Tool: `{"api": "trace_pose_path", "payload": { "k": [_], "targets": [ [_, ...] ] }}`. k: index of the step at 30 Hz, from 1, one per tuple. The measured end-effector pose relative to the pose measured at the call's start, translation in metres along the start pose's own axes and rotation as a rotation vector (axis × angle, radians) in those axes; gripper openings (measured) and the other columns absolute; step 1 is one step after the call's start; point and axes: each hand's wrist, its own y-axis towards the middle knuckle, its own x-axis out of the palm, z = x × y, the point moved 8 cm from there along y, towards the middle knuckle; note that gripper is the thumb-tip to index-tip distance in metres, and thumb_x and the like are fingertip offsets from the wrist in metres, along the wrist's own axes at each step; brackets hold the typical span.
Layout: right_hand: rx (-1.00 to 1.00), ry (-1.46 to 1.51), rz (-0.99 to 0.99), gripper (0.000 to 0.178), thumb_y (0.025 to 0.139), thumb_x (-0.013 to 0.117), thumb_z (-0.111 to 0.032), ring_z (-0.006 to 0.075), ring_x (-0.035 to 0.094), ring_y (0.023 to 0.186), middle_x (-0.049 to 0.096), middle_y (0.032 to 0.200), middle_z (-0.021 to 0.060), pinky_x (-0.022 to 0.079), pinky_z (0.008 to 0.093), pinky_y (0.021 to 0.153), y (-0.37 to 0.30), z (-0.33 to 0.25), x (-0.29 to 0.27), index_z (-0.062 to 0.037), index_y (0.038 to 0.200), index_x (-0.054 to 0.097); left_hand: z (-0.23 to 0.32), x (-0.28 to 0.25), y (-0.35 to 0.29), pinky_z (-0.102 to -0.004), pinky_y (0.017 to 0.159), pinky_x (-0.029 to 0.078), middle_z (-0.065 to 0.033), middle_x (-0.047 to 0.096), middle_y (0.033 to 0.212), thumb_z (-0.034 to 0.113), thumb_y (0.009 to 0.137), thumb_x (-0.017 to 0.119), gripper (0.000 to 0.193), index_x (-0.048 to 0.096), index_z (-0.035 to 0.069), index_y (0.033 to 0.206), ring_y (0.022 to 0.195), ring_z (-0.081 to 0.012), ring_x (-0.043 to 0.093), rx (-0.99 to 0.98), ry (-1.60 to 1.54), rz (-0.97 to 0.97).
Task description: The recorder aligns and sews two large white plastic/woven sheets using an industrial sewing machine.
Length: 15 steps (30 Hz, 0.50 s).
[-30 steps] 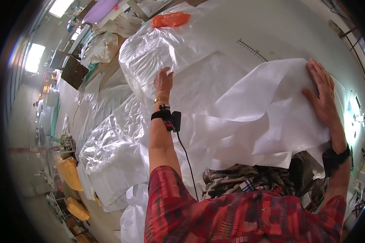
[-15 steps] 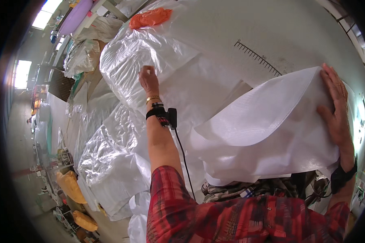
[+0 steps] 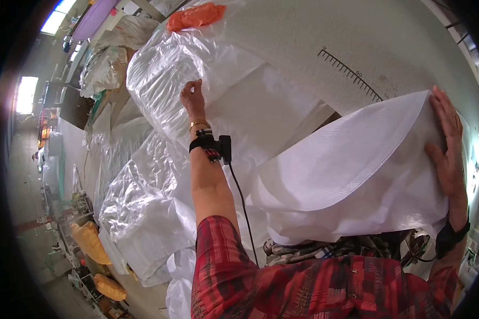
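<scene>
My left hand (image 3: 193, 101) reaches forward over a crinkled, clear plastic sheet (image 3: 159, 69). Its thumb and fingers are curled together in a pinch; whether plastic is caught between them cannot be made out. At the right, my right hand (image 3: 448, 143) is open, fingers stretched out against the edge of a white woven sack (image 3: 335, 170). The sack's near part lies in front of my body, its curved upper edge raised off the table. Under my left forearm, more shiny plastic film (image 3: 143, 186) spreads toward the left.
A pale tabletop (image 3: 282, 32) carries a printed black ruler scale (image 3: 351, 74). An orange plastic bag (image 3: 196, 17) lies at the far edge. Crumpled plastic (image 3: 104, 72) and yellow bundles (image 3: 92, 242) sit off to the left. A black cable (image 3: 242, 207) runs down from my left wrist.
My left hand has shifted slightly away, its pinch still closed. My right hand and the sack's edge beside it have moved a little to the right. The view has shifted slightly.
</scene>
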Motion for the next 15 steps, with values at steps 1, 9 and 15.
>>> {"api": "trace_pose_path", "payload": {
  "k": [1,9,15],
  "targets": [
    [-0.006,0.003,0.003,0.076,0.089,0.045,-0.06,0.0259,0.021,0.144,0.029,0.154,0.006,0.014,0.0425,0.119,0.001,0.0,0.002,-0.0128,0.148,0.033,-0.005,-0.004,0.004,-0.0414,0.066,0.045,-0.0151,0.067,0.072,0.025,0.082,0.07,0.023,0.07,0.003,0.079,0.063,-0.0321,0.058,-0.01,0.029,0.0],
    [0.001,0.074,0.067,0.078,0.081,0.057,-0.053,0.0247,0.022,0.144,0.034,0.152,0.0055,0.014,0.0429,0.119,-0.002,-0.002,-0.002,-0.0118,0.145,0.038,-0.023,-0.008,0.027,-0.0294,0.067,0.048,-0.0114,0.068,0.072,0.019,0.094,0.059,0.026,0.061,-0.002,0.079,0.067,-0.0165,0.062,-0.247,-0.853,0.236],
    [0.012,0.119,0.084,0.073,0.084,0.057,-0.048,0.0249,0.024,0.143,0.035,0.152,0.0051,0.016,0.0416,0.119,0.002,-0.006,-0.002,-0.0113,0.145,0.04,0.01,-0.016,0.0,-0.031,0.062,0.045,-0.0068,0.063,0.06,0.017,0.094,0.058,0.022,0.056,0.003,0.077,0.057,-0.0172,0.059,-0.207,-0.368,0.052]
  ]
}}
